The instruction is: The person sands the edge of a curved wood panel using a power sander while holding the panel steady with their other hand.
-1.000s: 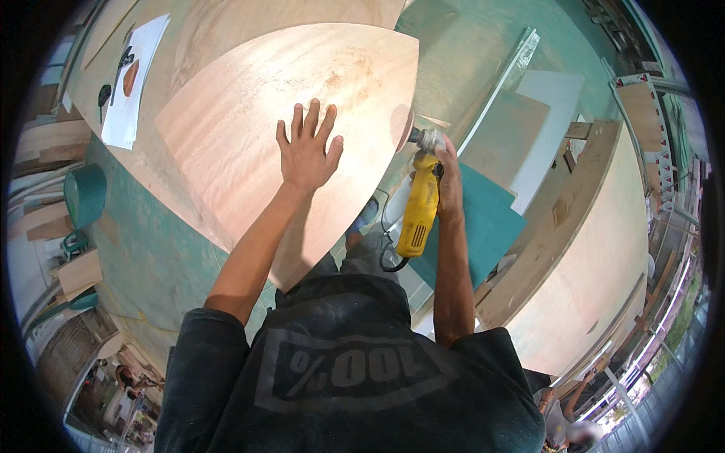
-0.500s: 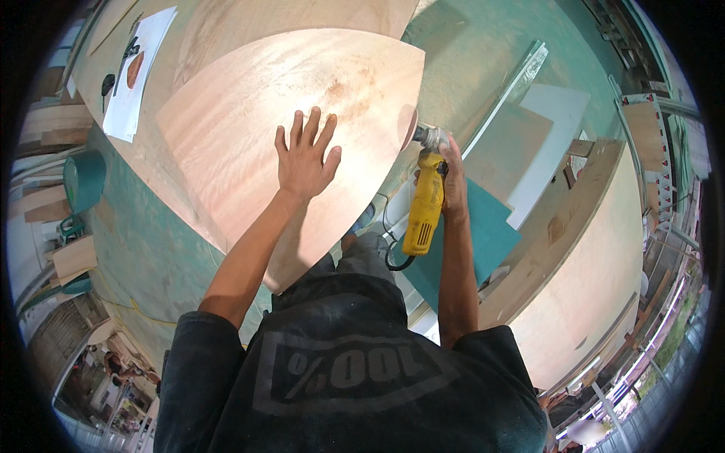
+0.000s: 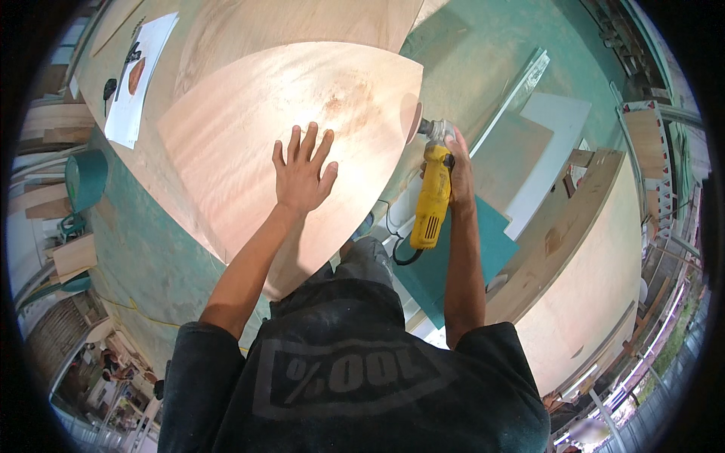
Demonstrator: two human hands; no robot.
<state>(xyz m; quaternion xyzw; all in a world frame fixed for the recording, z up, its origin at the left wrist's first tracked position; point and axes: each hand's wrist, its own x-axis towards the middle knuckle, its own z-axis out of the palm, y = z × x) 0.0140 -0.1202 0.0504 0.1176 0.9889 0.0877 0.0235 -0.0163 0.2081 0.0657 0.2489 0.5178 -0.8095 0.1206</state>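
Observation:
My left hand (image 3: 303, 175) lies flat with fingers spread on a pale, curved-edged wooden panel (image 3: 249, 106). In my right hand (image 3: 459, 170) is a yellow angle grinder (image 3: 433, 198), its body pointing down toward me and a black cord leaving its lower end. The grinder's round disc (image 3: 414, 123) stands on edge at the right rim of the panel; whether it touches the wood I cannot make out. Brownish dust or scuffs mark the panel's upper part. My right fingers wrap round the grinder's upper body and are partly hidden behind it.
Under the panel is a larger wooden sheet (image 3: 219, 23), with a paper (image 3: 143, 83) and small black items at its left. To the right lie a metal strip (image 3: 513, 98), a white board (image 3: 555, 121) and a teal board (image 3: 483, 249). A big wooden box-like piece (image 3: 589, 279) stands at right.
My right hand and the grinder have shifted slightly right, with the disc a little further up along the panel's edge. The left hand stays flat on the panel.

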